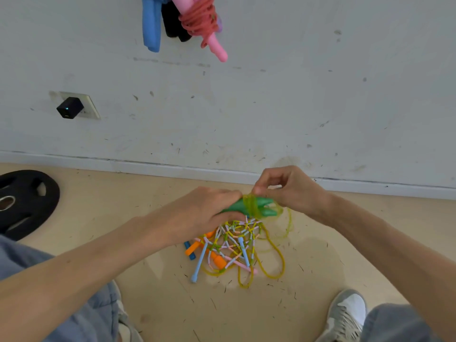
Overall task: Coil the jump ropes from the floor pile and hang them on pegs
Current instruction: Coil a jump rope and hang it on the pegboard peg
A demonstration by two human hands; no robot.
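My left hand (pixel 209 211) grips the two green handles (pixel 256 208) of a jump rope held side by side above the floor pile. Its thin yellow-green cord (pixel 250 203) is wound several times around the handles, and my right hand (pixel 286 188) pinches the cord just above them. Loose loops of that cord (pixel 287 225) trail down to the floor on the right. Below lies the floor pile (pixel 232 248): a beaded pastel rope, blue, orange and pink handles, and a yellow cord. High on the wall hang a coiled pink rope (pixel 202 21) and a blue-handled rope (pixel 151 23).
A black weight plate (pixel 27 201) lies on the floor at the left. A black plug (pixel 69 107) sits in a wall socket. My shoes (pixel 345 314) and knees frame the pile at the bottom. The baseboard (pixel 172 166) runs behind the pile.
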